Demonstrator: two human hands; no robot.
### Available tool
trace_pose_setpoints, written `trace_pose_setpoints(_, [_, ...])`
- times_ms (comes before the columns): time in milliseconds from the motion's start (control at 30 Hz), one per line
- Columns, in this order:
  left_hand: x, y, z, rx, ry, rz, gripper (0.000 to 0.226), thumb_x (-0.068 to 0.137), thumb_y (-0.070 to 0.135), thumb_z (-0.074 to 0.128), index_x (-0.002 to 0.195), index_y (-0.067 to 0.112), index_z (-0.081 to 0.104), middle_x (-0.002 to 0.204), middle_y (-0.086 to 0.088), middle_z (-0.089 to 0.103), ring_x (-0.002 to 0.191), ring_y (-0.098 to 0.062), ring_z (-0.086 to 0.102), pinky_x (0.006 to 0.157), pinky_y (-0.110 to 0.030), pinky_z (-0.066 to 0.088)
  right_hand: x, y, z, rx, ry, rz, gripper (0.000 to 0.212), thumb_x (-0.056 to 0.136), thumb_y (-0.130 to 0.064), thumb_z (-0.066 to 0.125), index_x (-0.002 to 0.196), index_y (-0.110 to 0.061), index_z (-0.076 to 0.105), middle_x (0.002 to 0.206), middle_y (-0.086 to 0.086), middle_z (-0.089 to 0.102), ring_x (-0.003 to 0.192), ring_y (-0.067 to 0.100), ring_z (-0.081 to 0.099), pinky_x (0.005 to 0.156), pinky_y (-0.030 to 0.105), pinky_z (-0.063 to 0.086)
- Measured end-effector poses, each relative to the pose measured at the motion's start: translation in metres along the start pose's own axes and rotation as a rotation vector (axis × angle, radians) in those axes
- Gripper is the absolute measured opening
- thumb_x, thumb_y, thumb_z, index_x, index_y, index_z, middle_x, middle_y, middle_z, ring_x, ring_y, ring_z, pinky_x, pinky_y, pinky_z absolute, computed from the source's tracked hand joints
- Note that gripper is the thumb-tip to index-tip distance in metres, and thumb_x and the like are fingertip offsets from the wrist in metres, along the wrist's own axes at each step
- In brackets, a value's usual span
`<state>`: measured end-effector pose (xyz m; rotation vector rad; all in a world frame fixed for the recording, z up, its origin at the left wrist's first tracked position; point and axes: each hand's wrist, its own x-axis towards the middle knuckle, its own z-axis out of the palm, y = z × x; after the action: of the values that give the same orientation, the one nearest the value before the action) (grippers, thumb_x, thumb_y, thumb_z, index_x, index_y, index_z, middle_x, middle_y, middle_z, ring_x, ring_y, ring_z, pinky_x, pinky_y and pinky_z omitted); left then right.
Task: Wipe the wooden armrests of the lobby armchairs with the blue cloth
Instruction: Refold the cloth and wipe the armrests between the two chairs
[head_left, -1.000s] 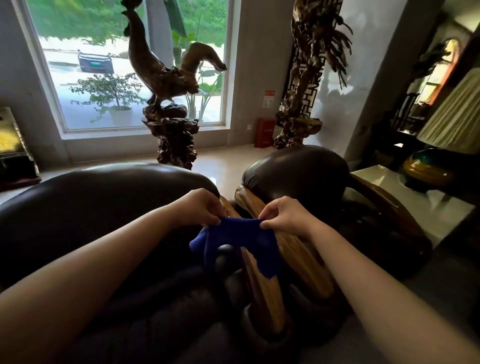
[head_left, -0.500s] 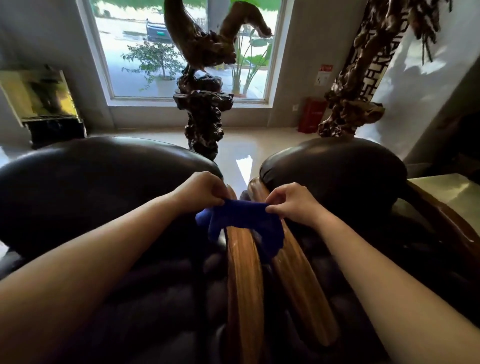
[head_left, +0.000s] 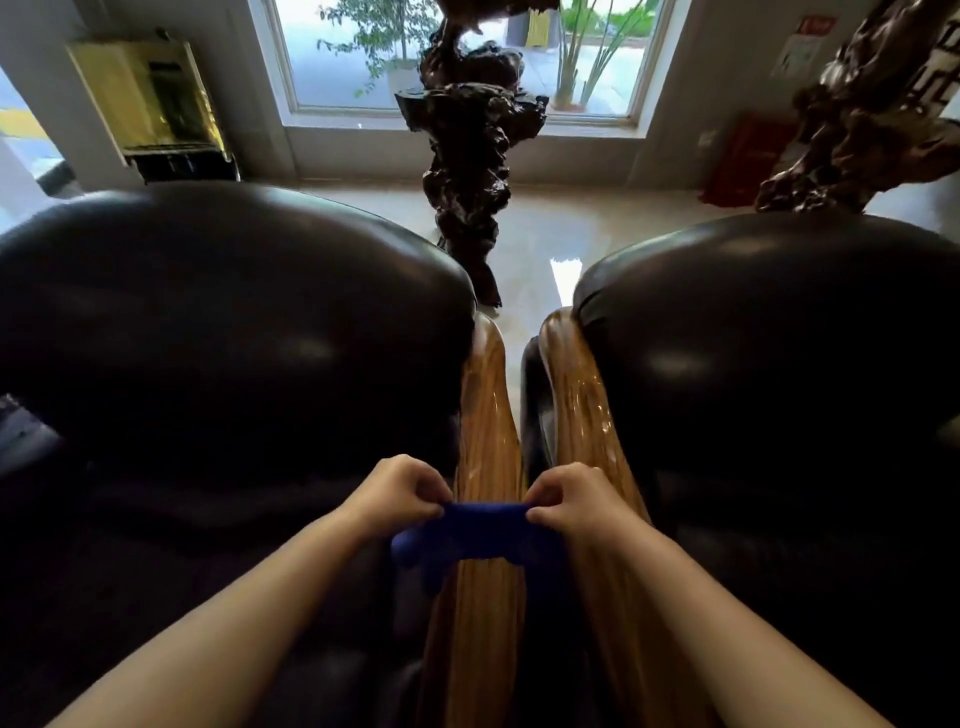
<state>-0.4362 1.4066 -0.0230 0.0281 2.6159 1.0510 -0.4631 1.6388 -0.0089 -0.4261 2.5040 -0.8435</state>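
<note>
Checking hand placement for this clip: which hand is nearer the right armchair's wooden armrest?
Right. The right hand lies over the right armchair's wooden armrest; the left hand is beyond the neighbouring armrest.

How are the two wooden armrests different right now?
The left armrest has the blue cloth draped across it, pinched by the left hand and right hand; the right armrest is bare. The right armrest shows brighter glare; the left looks duller. Both are glossy, striped golden-brown wood.
</note>
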Motion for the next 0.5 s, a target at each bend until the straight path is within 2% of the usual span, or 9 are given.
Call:
trace_pose_setpoints(233, [0.050, -0.022, 0.020, -0.071, 0.069, 0.006, 0.018, 0.073, 0.006, 0.071, 0.081, 0.022, 0.071, 0.077, 0.009, 0.067, 0.077, -0.004, 0.065, 0.066, -0.016, 0.050, 0.060, 0.033, 0.003, -0.060, 0.014, -0.030, 0.016, 0.081, -0.014, 0.067, 0.095, -0.021, 0.066, 0.082, -0.014, 0.059, 0.079, 0.004, 0.061, 0.062, 0.015, 0.049])
trace_pose_setpoints(333, [0.062, -0.039, 0.040, -0.057, 0.074, 0.018, 0.019, 0.074, 0.002, 0.068, 0.085, 0.017, 0.071, 0.080, 0.008, 0.066, 0.077, -0.004, 0.062, 0.067, -0.012, 0.049, 0.078, 0.052, 0.026, -0.083, -0.002, -0.019, 0.016, 0.079, -0.015, 0.068, 0.091, -0.025, 0.065, 0.084, -0.014, 0.059, 0.080, 0.004, 0.061, 0.064, 0.017, 0.050])
trace_pose_setpoints(400, [0.065, -0.057, 0.061, -0.050, 0.060, -0.007, 0.020, 0.073, 0.001, 0.067, 0.085, 0.016, 0.071, 0.081, 0.007, 0.065, 0.073, -0.001, 0.060, 0.061, -0.007, 0.047, 0.085, 0.069, 0.050, -0.080, -0.041, -0.002, 0.020, 0.079, -0.016, 0.068, 0.083, -0.034, 0.062, 0.081, -0.015, 0.058, 0.078, 0.002, 0.060, 0.062, 0.016, 0.049])
trace_pose_setpoints(500, [0.066, -0.084, 0.090, -0.068, -0.004, -0.092, 0.019, 0.074, 0.005, 0.068, 0.084, 0.022, 0.069, 0.082, 0.009, 0.065, 0.077, -0.001, 0.062, 0.066, -0.013, 0.052, 0.090, 0.097, 0.088, -0.063, -0.092, 0.018, 0.028, 0.076, -0.019, 0.071, 0.069, -0.041, 0.055, 0.078, -0.016, 0.057, 0.074, -0.002, 0.059, 0.061, 0.017, 0.051])
